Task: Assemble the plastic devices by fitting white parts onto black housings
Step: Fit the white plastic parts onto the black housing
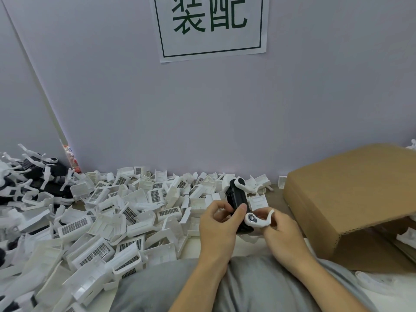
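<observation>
My left hand [219, 224] grips a black housing [236, 198] upright, thumb pressed on its front. A white arm with a round black end [239, 183] sits fitted at the housing's top. My right hand [280, 233] pinches a second white curved part [256, 220] with a round end, held against the housing's lower right side. Both hands hover just above the table edge, in front of my grey-clothed lap.
A large heap of white plastic parts with grilles [108, 212] covers the table's left and middle. Assembled black-and-white devices [33, 176] pile at the far left. A cardboard box [351, 203] stands at the right. A wall with a paper sign [211, 25] is behind.
</observation>
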A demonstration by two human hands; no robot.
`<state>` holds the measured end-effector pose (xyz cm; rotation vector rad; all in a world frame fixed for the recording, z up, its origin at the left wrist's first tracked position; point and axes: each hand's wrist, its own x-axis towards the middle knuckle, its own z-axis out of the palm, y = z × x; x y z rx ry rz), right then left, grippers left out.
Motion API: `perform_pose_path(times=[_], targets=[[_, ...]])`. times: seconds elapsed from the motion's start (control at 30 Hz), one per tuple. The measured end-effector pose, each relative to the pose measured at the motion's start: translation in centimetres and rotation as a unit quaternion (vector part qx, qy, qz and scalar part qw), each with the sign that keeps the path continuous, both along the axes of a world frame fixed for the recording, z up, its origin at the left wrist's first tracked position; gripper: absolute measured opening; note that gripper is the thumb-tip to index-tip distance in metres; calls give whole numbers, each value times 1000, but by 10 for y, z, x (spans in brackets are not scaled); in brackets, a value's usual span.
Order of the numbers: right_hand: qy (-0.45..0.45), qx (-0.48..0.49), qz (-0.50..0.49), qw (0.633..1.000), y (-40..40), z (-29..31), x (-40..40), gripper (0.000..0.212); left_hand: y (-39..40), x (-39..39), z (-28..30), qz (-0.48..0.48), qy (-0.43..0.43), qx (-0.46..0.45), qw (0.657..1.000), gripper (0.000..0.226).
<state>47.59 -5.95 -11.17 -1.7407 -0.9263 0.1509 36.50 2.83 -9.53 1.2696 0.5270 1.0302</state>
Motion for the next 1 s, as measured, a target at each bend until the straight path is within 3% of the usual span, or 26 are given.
perform_pose_path(times=[0.3, 0.67, 0.87, 1.0], targets=[[31, -68, -1, 997, -5, 3, -1, 40, -6, -1, 0, 58, 50, 172, 982, 42], [41, -68, 8, 997, -6, 8, -5, 38, -4, 1, -4, 115, 62, 218, 967, 35], [53, -51, 16, 997, -6, 7, -6, 39, -3, 0, -3, 72, 59, 180, 979, 41], [43, -18, 21, 999, -4, 8, -7, 27, -3, -1, 1, -3, 3, 29, 1000, 26]])
